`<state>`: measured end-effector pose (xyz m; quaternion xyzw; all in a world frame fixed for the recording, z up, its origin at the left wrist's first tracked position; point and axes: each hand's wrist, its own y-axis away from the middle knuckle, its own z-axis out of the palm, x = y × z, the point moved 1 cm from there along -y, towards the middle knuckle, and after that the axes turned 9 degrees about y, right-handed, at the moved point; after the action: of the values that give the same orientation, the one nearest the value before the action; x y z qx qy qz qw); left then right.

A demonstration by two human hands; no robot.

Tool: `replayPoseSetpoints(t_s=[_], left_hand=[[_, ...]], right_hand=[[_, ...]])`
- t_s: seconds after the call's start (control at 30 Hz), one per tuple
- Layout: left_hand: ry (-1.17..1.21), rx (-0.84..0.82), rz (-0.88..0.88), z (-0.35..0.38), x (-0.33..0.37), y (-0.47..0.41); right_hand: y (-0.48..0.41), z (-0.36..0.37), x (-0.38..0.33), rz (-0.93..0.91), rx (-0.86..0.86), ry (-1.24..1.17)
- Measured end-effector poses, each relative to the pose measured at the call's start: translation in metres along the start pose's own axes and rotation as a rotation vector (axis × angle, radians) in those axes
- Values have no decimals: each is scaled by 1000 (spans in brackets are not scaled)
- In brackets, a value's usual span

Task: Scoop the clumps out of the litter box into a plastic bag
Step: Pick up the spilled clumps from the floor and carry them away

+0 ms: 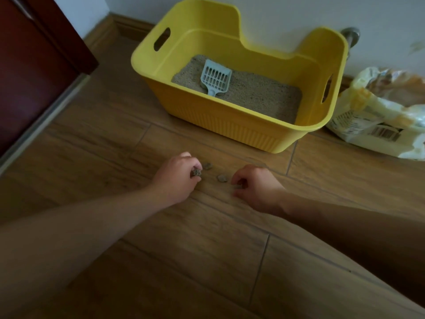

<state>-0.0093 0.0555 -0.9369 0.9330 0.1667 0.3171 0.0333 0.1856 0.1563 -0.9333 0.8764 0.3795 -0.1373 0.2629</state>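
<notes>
A yellow litter box (pixel 239 132) stands on the wooden floor against the wall, with sandy litter inside. A pale blue slotted scoop (pixel 215 78) lies on the litter. In front of the box, my left hand (pixel 177 178) pinches a grey clump (pixel 197 173) just above the floor. Two more grey clumps lie loose on the floor, one (pixel 207 166) beside my left fingers and one (pixel 222 178) between my hands. My right hand (pixel 255 187) rests on the floor with curled fingers around a small clump (pixel 238 186), partly hidden.
A crumpled printed litter bag (pixel 377 118) lies on the floor right of the box. A dark red door (pixel 34 65) stands at the left. A metal pipe fitting (pixel 350 34) sticks out of the wall behind the box.
</notes>
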Motion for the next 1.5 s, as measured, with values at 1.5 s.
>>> replayPoseSetpoints(t_s=[1.5], left_hand=[[157,70,-101,2,-25,-16]], right_hand=[[-58,8,-25,146,95,-128]])
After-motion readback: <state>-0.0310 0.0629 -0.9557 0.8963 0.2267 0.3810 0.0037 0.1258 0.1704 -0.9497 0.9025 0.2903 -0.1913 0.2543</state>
